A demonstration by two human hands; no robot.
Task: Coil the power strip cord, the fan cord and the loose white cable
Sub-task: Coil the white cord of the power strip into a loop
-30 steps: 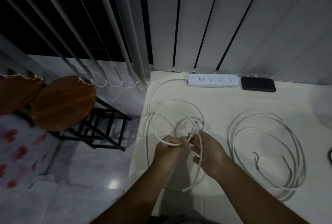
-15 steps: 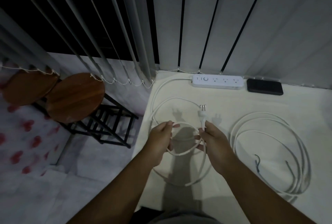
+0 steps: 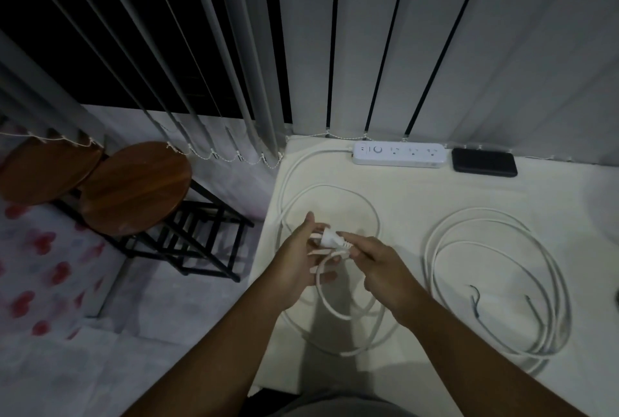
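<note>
The white power strip (image 3: 398, 155) lies at the back of the white table (image 3: 435, 202). Its cord (image 3: 335, 190) runs off its left end and curls in loose loops on the table's left part. My right hand (image 3: 380, 264) pinches the cord just behind the white plug (image 3: 330, 238) and holds the plug against my left hand (image 3: 298, 259). My left hand's thumb and fingers are spread and nearly straight, with a small loop of the cord lying across the fingers. The loose white cable (image 3: 495, 282) lies coiled to the right, its bare wire ends inside the coil.
A flat black device (image 3: 484, 162) sits right of the power strip. Vertical blinds (image 3: 368, 48) hang behind the table. Two round wooden stools (image 3: 134, 185) stand on the floor to the left. A pale round shape (image 3: 608, 215) shows at the right edge.
My right hand brought the plug from above the coil over to my left hand. My left hand's fingers went from curled around the cord loop to spread out.
</note>
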